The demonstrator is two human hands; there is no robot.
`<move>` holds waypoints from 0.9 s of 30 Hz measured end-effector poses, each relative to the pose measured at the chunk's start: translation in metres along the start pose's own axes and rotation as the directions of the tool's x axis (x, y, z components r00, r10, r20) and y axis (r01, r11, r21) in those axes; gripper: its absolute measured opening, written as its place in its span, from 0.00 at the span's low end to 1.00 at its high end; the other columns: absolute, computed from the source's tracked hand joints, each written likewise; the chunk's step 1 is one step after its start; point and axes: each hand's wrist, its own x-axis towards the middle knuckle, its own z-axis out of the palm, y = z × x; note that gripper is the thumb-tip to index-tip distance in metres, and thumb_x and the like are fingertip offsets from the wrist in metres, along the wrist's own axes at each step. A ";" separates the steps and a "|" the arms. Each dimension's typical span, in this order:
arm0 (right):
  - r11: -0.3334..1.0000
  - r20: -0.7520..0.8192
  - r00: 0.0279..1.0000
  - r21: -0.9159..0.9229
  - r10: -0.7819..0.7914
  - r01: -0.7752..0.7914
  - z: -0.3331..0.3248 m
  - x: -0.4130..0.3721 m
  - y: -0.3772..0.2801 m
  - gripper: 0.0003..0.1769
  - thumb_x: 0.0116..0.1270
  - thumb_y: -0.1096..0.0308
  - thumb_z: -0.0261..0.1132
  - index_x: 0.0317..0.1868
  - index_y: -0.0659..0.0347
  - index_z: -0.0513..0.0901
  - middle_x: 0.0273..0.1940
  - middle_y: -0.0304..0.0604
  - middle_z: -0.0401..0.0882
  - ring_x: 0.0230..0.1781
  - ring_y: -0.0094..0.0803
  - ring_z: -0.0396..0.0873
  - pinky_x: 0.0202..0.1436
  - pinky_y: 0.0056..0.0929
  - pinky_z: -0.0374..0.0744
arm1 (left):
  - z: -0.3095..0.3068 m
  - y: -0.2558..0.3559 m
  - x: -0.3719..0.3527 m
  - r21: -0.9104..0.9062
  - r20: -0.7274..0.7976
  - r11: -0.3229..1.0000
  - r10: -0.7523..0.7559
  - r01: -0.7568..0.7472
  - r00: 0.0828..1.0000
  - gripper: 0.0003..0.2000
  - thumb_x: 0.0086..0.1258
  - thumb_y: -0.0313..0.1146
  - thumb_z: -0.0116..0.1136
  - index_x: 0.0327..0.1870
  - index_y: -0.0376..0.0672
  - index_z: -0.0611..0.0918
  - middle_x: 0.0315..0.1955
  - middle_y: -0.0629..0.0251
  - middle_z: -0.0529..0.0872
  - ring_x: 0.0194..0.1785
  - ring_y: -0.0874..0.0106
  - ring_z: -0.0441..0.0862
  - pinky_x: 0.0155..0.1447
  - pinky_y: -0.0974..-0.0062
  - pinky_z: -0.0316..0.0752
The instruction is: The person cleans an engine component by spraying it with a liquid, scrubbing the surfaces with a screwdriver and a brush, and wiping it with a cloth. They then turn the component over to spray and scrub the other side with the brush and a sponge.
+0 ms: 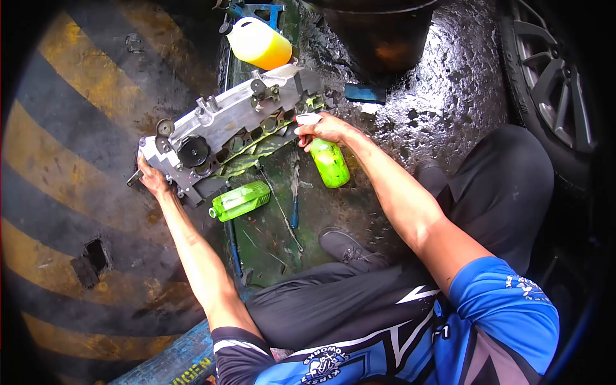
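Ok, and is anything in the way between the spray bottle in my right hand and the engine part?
Nothing visible: the spray bottle has its white top close beside the engine part. The other green bottle lies off to one side.

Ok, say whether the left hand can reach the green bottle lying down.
Probably yes: the green bottle lies nearby, unobstructed, though the left hand would first release the metal engine part.

A black-capped translucent jug of yellow-orange liquid [262,45] is left of a dark round drum [378,35], with a grey-spoked, black-tyred wheel [557,82] farther right.
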 end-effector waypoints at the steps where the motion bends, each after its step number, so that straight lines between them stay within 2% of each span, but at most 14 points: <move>1: 0.996 -0.012 0.999 -0.088 0.032 -0.033 0.002 0.004 -0.002 0.23 0.70 0.67 0.71 0.60 0.68 0.77 0.31 0.43 0.83 0.31 0.32 0.86 0.37 0.36 0.89 | -0.001 -0.004 0.001 0.032 0.002 0.999 0.027 -0.028 1.000 0.21 0.81 0.48 0.45 0.61 0.45 0.84 0.53 0.60 0.88 0.51 0.67 0.86 0.55 0.65 0.81; 4: 0.987 -0.099 0.995 -0.157 0.004 -0.020 0.007 0.013 0.003 0.18 0.71 0.67 0.71 0.55 0.68 0.80 0.31 0.45 0.85 0.30 0.31 0.86 0.38 0.33 0.89 | -0.002 -0.006 0.003 0.064 0.013 0.995 0.076 -0.076 0.997 0.22 0.81 0.48 0.45 0.62 0.44 0.83 0.54 0.60 0.87 0.53 0.67 0.85 0.57 0.65 0.80; 7: 0.998 -0.137 0.991 -0.064 -0.004 -0.005 0.009 0.008 0.007 0.13 0.71 0.68 0.69 0.51 0.67 0.81 0.32 0.45 0.85 0.28 0.32 0.86 0.37 0.31 0.88 | -0.002 -0.014 0.011 0.028 0.028 0.994 0.108 -0.109 0.994 0.23 0.81 0.48 0.44 0.64 0.44 0.82 0.57 0.59 0.86 0.55 0.66 0.85 0.59 0.65 0.79; 8: 0.986 -0.156 0.981 -0.139 -0.113 0.092 0.011 0.010 0.012 0.14 0.72 0.66 0.68 0.51 0.68 0.81 0.31 0.44 0.86 0.27 0.30 0.86 0.37 0.31 0.88 | -0.005 -0.023 0.019 0.062 0.043 0.985 0.160 -0.163 0.986 0.23 0.81 0.48 0.44 0.64 0.43 0.81 0.58 0.59 0.86 0.56 0.65 0.85 0.60 0.65 0.79; 11: 0.942 -0.356 0.930 -0.335 -0.094 -0.033 0.019 -0.002 0.011 0.17 0.69 0.59 0.70 0.49 0.65 0.84 0.35 0.47 0.88 0.30 0.27 0.87 0.38 0.29 0.85 | -0.011 -0.042 0.039 0.159 0.087 0.946 0.271 -0.282 0.959 0.23 0.82 0.47 0.42 0.65 0.44 0.80 0.61 0.58 0.85 0.60 0.65 0.83 0.61 0.66 0.78; 12: 0.954 -0.402 0.909 -0.299 -0.107 -0.020 0.025 -0.009 0.011 0.22 0.68 0.53 0.70 0.50 0.65 0.84 0.40 0.51 0.89 0.38 0.34 0.89 0.45 0.35 0.85 | -0.010 -0.039 0.036 0.168 0.084 0.953 0.241 -0.252 0.967 0.22 0.83 0.46 0.41 0.65 0.44 0.80 0.62 0.58 0.84 0.61 0.65 0.83 0.62 0.66 0.78; 15: 0.805 -0.397 0.867 -0.594 -0.300 0.006 0.021 -0.004 0.033 0.26 0.68 0.47 0.68 0.50 0.65 0.84 0.41 0.53 0.89 0.45 0.45 0.88 0.53 0.43 0.83 | 0.000 -0.003 0.014 0.132 0.037 0.991 0.033 -0.038 0.999 0.21 0.83 0.43 0.40 0.66 0.46 0.80 0.63 0.57 0.83 0.64 0.64 0.82 0.64 0.65 0.77; 16: 0.725 -0.364 0.836 -0.687 -0.409 0.055 0.025 -0.009 0.032 0.28 0.68 0.44 0.66 0.50 0.64 0.84 0.43 0.56 0.88 0.48 0.54 0.86 0.58 0.50 0.80 | -0.002 -0.016 0.025 0.199 0.047 0.964 0.173 -0.179 0.984 0.21 0.83 0.43 0.40 0.66 0.47 0.80 0.63 0.56 0.84 0.63 0.64 0.83 0.65 0.65 0.76; 18: 0.675 -0.412 0.819 -0.736 -0.399 -0.041 0.028 -0.015 0.027 0.27 0.68 0.44 0.66 0.50 0.62 0.84 0.43 0.57 0.88 0.48 0.55 0.86 0.56 0.50 0.80 | -0.011 -0.038 0.044 0.291 0.082 0.917 0.261 -0.274 0.962 0.22 0.82 0.45 0.41 0.65 0.45 0.81 0.62 0.57 0.84 0.63 0.63 0.83 0.66 0.64 0.76; 20: 0.658 -0.481 0.772 -0.745 -0.416 -0.109 0.025 -0.014 0.028 0.25 0.69 0.42 0.65 0.46 0.57 0.83 0.39 0.53 0.88 0.43 0.54 0.86 0.49 0.51 0.81 | 0.000 -0.013 0.022 0.140 0.048 0.977 0.158 -0.163 0.986 0.22 0.82 0.46 0.43 0.64 0.45 0.82 0.60 0.57 0.85 0.59 0.65 0.84 0.63 0.64 0.77; 23: 0.596 -0.379 0.709 -0.800 -0.595 0.072 0.025 -0.018 0.029 0.24 0.70 0.45 0.68 0.48 0.59 0.79 0.38 0.51 0.86 0.41 0.54 0.85 0.48 0.49 0.80 | 0.010 0.015 -0.004 0.025 0.023 0.999 0.032 -0.032 0.999 0.22 0.81 0.49 0.46 0.63 0.45 0.84 0.56 0.57 0.87 0.54 0.67 0.84 0.60 0.64 0.78; 25: 0.428 -0.191 0.641 -0.873 -0.743 0.236 0.021 -0.016 0.036 0.27 0.70 0.48 0.69 0.58 0.60 0.78 0.48 0.51 0.81 0.51 0.48 0.81 0.56 0.43 0.78 | 0.011 0.009 0.007 0.056 -0.020 0.998 -0.007 0.009 1.000 0.24 0.80 0.51 0.47 0.62 0.45 0.85 0.55 0.57 0.88 0.53 0.67 0.85 0.59 0.63 0.78; 26: 0.376 -0.132 0.636 -0.888 -0.760 0.265 0.021 -0.015 0.039 0.28 0.69 0.48 0.70 0.58 0.61 0.78 0.49 0.51 0.81 0.53 0.49 0.80 0.58 0.44 0.78 | 0.011 0.005 0.010 0.062 -0.016 0.995 0.079 -0.078 0.997 0.25 0.78 0.54 0.48 0.61 0.46 0.85 0.53 0.57 0.89 0.53 0.66 0.85 0.59 0.63 0.77; 27: 0.326 -0.081 0.627 -0.900 -0.775 0.288 0.022 -0.021 0.038 0.29 0.68 0.47 0.70 0.58 0.61 0.77 0.50 0.51 0.81 0.54 0.51 0.79 0.59 0.46 0.77 | 0.012 0.015 0.006 0.026 -0.021 1.000 0.009 -0.008 1.000 0.25 0.77 0.54 0.50 0.60 0.44 0.86 0.52 0.57 0.89 0.53 0.66 0.85 0.59 0.65 0.76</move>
